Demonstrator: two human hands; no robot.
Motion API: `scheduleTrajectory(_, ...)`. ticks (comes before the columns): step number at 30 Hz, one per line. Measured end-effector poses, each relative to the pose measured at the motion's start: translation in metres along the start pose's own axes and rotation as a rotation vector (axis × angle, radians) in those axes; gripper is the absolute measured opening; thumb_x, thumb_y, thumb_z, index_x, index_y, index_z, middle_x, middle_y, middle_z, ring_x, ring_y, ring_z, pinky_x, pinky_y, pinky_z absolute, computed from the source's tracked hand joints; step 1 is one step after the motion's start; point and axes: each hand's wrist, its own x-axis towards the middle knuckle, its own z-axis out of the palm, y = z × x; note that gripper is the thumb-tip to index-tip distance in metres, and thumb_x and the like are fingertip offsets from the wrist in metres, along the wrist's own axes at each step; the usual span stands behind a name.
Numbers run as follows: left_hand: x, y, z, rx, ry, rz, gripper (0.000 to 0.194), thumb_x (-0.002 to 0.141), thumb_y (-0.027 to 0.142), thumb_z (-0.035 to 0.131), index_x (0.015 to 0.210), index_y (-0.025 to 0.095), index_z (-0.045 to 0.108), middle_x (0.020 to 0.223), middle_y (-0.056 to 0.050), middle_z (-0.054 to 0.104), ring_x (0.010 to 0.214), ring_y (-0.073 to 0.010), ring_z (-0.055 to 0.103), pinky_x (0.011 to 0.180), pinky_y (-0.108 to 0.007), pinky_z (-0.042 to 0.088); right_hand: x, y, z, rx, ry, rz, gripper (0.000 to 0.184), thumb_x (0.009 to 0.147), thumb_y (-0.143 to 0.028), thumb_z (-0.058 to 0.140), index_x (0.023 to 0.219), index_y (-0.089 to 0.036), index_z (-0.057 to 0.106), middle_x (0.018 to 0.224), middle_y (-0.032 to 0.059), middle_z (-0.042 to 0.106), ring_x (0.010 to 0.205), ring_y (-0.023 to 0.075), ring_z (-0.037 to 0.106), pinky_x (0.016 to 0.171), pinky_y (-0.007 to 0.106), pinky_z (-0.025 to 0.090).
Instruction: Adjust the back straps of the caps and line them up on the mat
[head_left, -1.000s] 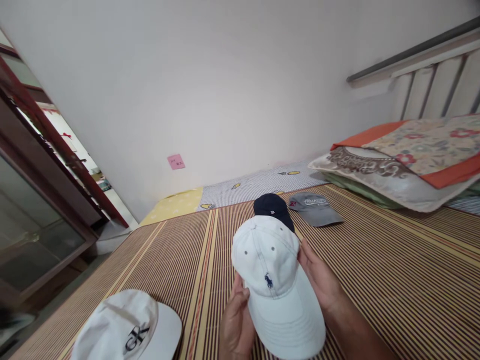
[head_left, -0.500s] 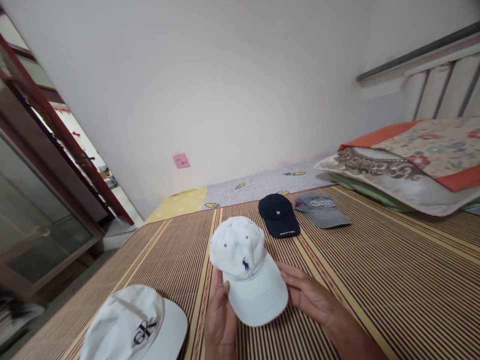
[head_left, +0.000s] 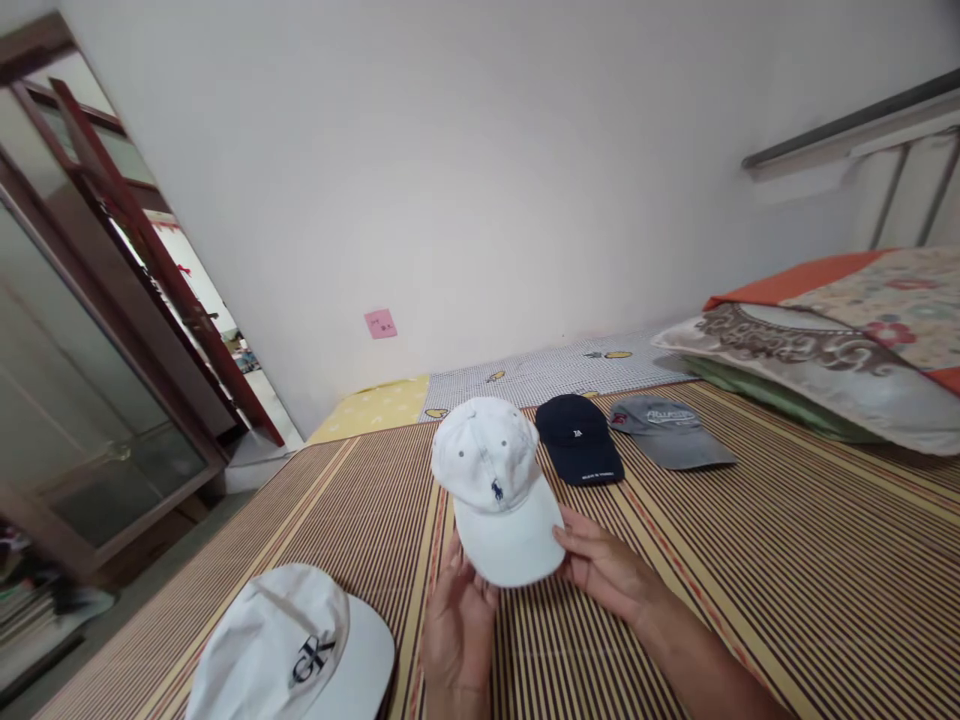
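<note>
R hand pinches white logo cap at R edge of brim; L hand under L edge, can't tell if closed. Navy cap & grey cap beyond grip, to R; CK cap L of grip. Tip: light pinch, support both edges, don't crease brim.

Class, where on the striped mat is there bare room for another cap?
The widest bare patch of mat lies between the right forearm, the grey cap and the pillow. Another lies behind the CK cap, left of the held white cap. Crowded: around the held white cap, navy cap and grey cap.
</note>
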Motion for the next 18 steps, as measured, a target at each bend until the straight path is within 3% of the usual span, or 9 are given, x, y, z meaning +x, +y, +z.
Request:
scheduleTrajectory(4,0.007,-0.003,-0.015,0.029,0.203,-0.052,0.053,0.095,0.015,0.059,0.148,0.020,0.053,0.116,-0.016,0.077,0.099,-0.0208,0.077,0.078,-0.029,0.063,0.059,-0.007,-0.021,0.029,0.047,-0.073,0.047,0.081,-0.016,0.084,0.126,-0.016,0.072,0.113,0.0117,0.082,0.091,0.0198,0.077,0.079,0.028,0.058)
scheduleTrajectory(10,0.012,-0.011,-0.021,0.005,0.239,-0.039,0.031,0.095,0.010,0.056,0.124,0.013,0.066,0.093,-0.010,0.076,0.076,-0.0157,0.076,0.065,-0.024,0.060,0.138,-0.001,-0.056,0.079,0.143,-0.121,0.026,0.083,-0.004,0.076,0.104,-0.020,0.075,0.099,0.0055,0.082,0.083,0.0177,0.076,0.077,0.030,0.058)
scheduleTrajectory(15,0.015,-0.013,-0.024,-0.039,0.238,-0.052,0.026,0.094,0.009,0.057,0.116,0.012,0.069,0.084,-0.007,0.075,0.070,-0.0138,0.073,0.063,-0.022,0.058,0.164,0.018,-0.075,0.067,0.251,-0.067,0.011,0.093,-0.013,0.072,0.103,-0.015,0.070,0.098,0.0029,0.075,0.081,0.0157,0.072,0.072,0.030,0.060)
scheduleTrajectory(18,0.014,-0.013,-0.022,-0.052,0.268,-0.048,0.026,0.093,0.008,0.058,0.115,0.011,0.070,0.081,-0.006,0.073,0.067,-0.0128,0.071,0.062,-0.021,0.058,0.164,0.030,-0.082,0.045,0.336,-0.027,0.014,0.098,-0.024,0.068,0.110,-0.015,0.068,0.107,0.0042,0.071,0.086,0.0169,0.070,0.074,0.033,0.062)
